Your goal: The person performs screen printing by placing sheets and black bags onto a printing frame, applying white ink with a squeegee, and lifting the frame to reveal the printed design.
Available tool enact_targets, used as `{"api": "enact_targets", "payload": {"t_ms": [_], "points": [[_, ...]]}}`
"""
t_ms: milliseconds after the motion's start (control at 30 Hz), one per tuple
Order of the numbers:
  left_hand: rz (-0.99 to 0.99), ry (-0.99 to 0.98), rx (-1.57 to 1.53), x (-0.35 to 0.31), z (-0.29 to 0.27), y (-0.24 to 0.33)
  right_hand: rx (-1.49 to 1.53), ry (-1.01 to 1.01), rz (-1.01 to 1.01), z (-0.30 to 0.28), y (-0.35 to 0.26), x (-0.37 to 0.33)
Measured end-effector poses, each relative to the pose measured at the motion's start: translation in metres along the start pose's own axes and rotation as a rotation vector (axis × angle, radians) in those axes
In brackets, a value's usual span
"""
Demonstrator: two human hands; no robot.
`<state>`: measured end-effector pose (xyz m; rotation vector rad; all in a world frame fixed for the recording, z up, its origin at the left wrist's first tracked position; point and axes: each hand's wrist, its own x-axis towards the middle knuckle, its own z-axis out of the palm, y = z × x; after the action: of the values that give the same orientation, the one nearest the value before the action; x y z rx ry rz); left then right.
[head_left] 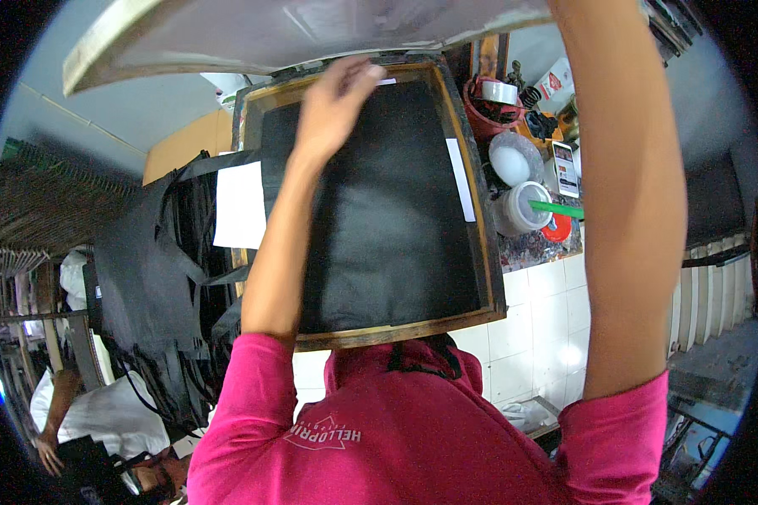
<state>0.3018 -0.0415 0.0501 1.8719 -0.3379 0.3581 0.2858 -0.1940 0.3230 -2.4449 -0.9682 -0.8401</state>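
My left hand (pixel 343 94) is over the far edge of a flat black fabric piece (pixel 379 219), close to a small white strip (pixel 385 82). Its fingers look bent but are smeared by motion, so whether they hold anything is unclear. The fabric lies on a board with a worn wooden frame (pixel 396 326), and a longer white strip (pixel 461 180) lies along its right side. Above, a wood-edged screen with greyish mesh (pixel 328 34) is raised and tilted. My right arm reaches up toward the screen's right end; that hand is outside the picture.
Black fabric bags with handles (pixel 143 244) hang in a heap on the left, beside a white sheet (pixel 240 206). To the right stand a white tub (pixel 520 210) with a green tool (pixel 557 209), a phone (pixel 565 169) and a red container (pixel 480 118). Another person's hand (pixel 49 450) shows lower left.
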Motion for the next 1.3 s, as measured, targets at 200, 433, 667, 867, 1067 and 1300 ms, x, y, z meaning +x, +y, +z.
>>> {"api": "enact_targets", "payload": {"t_ms": [200,433,667,867,1067,1300], "points": [[-0.100,0.161,-0.664,-0.187,-0.079,0.103,0.077,0.060,0.043,0.055,-0.055,-0.145],[-0.925,0.194,-0.945,-0.313,-0.033,0.063,0.113,-0.293,-0.066,0.143,-0.068,-0.294],[-0.993,0.119,-0.944,-0.315,-0.043,0.054,0.209,-0.507,0.038,0.118,-0.064,-0.243],[-1.051,0.143,-0.879,-0.312,-0.037,0.060,0.207,-0.609,0.085,0.136,-0.106,-0.268],[-1.088,0.159,-0.904,-0.311,-0.038,0.059,0.003,-0.454,0.186,0.201,-0.087,-0.236],[-1.114,0.205,-1.034,-0.303,-0.040,0.065,-0.177,-0.551,0.290,0.262,0.013,-0.135]]}}
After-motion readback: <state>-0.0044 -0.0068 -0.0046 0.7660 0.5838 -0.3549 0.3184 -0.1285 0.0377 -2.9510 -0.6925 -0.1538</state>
